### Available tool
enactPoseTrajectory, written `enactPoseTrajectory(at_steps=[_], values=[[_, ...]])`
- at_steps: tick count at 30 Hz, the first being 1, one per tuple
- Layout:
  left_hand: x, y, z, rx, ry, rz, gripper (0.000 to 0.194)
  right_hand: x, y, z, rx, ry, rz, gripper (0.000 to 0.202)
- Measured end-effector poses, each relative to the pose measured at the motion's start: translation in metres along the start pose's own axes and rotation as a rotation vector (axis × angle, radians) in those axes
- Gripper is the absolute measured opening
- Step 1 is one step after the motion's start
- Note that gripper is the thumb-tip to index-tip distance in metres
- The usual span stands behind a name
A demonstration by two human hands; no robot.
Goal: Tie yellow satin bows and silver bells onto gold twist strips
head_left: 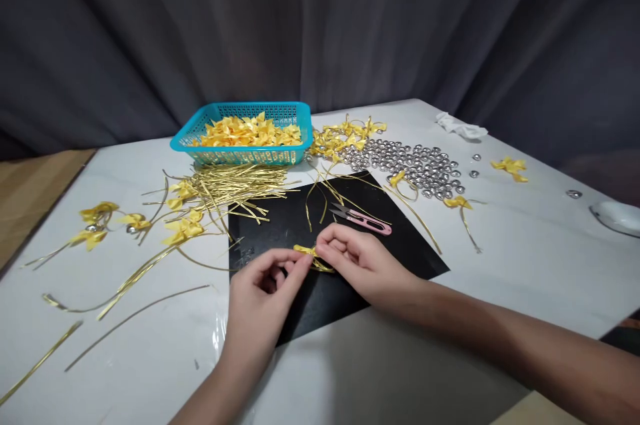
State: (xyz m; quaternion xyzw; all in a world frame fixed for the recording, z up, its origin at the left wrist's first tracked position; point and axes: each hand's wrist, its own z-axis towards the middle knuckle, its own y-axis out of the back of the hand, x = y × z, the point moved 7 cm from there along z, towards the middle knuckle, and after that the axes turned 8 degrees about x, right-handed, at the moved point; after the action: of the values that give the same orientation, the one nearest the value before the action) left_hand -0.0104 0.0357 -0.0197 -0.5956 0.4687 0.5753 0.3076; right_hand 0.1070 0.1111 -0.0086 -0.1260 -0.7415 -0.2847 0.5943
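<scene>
Over a black mat [320,312] my two hands meet at a small yellow ribbon bow [304,250] with gold twist tie about it. The fingertips of my left hand [267,285] pinch the bow from the left. My right hand [367,262] pinches at its right side, where the fingers hide part of it. Just beyond my right hand, pink-handled thread snips [363,218] lie on the mat. Gold twist ties [240,188] are heaped at the mat's far left edge, and a few loose ones lie across it.
A turquoise basket [240,157] of yellow ribbon bows stands at the back. Many silver heart-shaped beads [425,168] are spread to its right. Finished-looking bows [185,228] and ties lie left. A crumpled white tissue [460,126] and a white computer mouse [617,216] are at the right.
</scene>
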Motion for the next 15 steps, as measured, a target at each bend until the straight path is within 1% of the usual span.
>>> enactPoseTrajectory(at_steps=[5,9,10,12,14,15], values=[[0.003,-0.001,0.0,0.004,0.038,-0.023,0.021,0.004,-0.002,0.0,0.039,0.046,-0.11,0.018],[0.003,-0.003,0.003,0.061,0.012,-0.021,0.02,0.005,-0.002,0.0,0.054,0.045,-0.101,0.019],[0.003,-0.004,0.003,0.076,0.003,-0.016,0.02,0.006,0.0,0.0,0.034,0.054,-0.105,0.018],[0.003,-0.006,0.004,0.101,-0.009,-0.004,0.02,0.009,0.005,-0.002,-0.047,0.103,-0.146,0.013],[0.003,-0.007,0.004,0.11,-0.015,0.004,0.02,0.015,0.009,-0.006,-0.132,0.187,-0.24,0.008],[0.002,-0.007,0.004,0.108,-0.018,0.004,0.019,0.019,0.009,-0.008,-0.152,0.235,-0.3,0.007]])
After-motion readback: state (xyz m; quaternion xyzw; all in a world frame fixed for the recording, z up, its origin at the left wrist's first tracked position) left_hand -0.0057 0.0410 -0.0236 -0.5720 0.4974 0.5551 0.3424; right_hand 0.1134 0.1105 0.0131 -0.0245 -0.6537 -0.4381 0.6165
